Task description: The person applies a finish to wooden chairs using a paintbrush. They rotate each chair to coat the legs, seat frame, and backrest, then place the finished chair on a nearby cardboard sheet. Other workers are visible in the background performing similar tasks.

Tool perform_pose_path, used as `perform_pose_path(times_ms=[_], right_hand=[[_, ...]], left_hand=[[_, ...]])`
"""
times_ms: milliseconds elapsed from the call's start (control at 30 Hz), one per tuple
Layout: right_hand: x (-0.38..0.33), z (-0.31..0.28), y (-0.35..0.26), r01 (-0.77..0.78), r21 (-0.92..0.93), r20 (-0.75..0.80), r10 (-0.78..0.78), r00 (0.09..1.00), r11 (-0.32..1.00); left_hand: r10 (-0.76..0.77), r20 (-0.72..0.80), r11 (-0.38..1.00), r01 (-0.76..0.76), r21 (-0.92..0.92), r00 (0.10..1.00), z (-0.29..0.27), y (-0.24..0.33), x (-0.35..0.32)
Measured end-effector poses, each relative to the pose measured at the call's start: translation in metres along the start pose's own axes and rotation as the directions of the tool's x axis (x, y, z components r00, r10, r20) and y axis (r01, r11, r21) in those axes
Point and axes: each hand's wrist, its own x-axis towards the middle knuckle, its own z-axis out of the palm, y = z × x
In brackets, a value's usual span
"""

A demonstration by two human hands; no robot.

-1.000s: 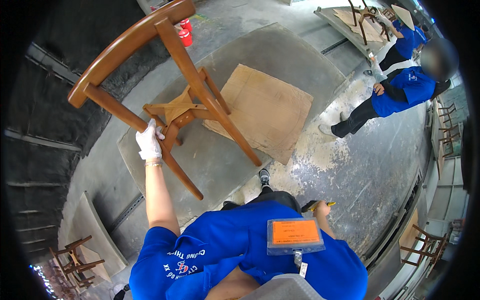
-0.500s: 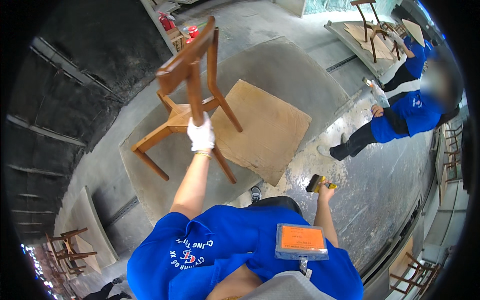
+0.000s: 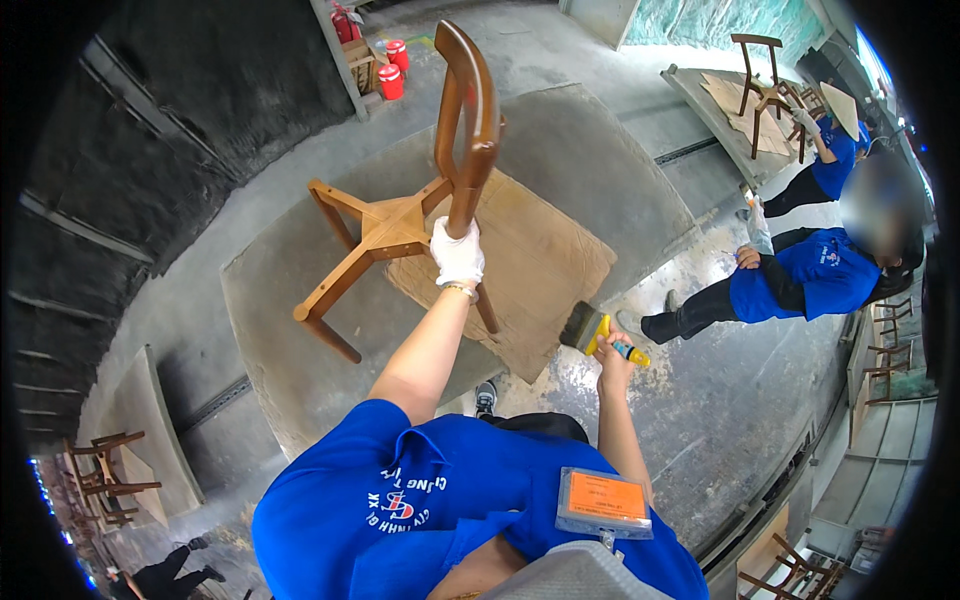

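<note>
Near cardboard, L hand grips chair; R hand w/ brush.

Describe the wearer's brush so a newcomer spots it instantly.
Find the large grey board, then the cardboard on it. Near the cardboard's lower right edge, the ungloved right hand holds the brush: dark bristles, bright yellow body, unlike the brown chair.

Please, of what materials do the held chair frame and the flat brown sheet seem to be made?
Chair frame: apparently wood, brown and glossy, with bright highlights on the backrest. Brown sheet: probably cardboard, matt, with faint creases and uneven edges.
</note>
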Motion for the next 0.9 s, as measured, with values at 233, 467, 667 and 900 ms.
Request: perform_pose_path(times_ms=[233,467,667,900], right_hand=[[-0.015,0.068,-0.061,0.003,0.165,0.099,-0.019,0.995,0.986],[-0.010,0.160,-0.095,-0.237,0.741,0.394,-0.121,0.911,0.629],[0.016,0.226,0.006,-0.226,0.914,0.304,-0.201,0.931,0.337],[0.014,0.227,0.046,-0.221,0.757,0.050,0.283,0.958,0.614]], left_hand=[[-0.160,0.156,0.985,0.147,0.092,0.975,0.007,0.007,-0.017],[-0.058,0.503,0.728,-0.308,0.613,0.863,-0.097,0.061,-0.002],[0.053,0.292,0.687,-0.246,0.684,0.955,-0.264,0.046,-0.015],[-0.371,0.191,0.214,-0.116,0.970,0.909,-0.484,-0.029,-0.091]])
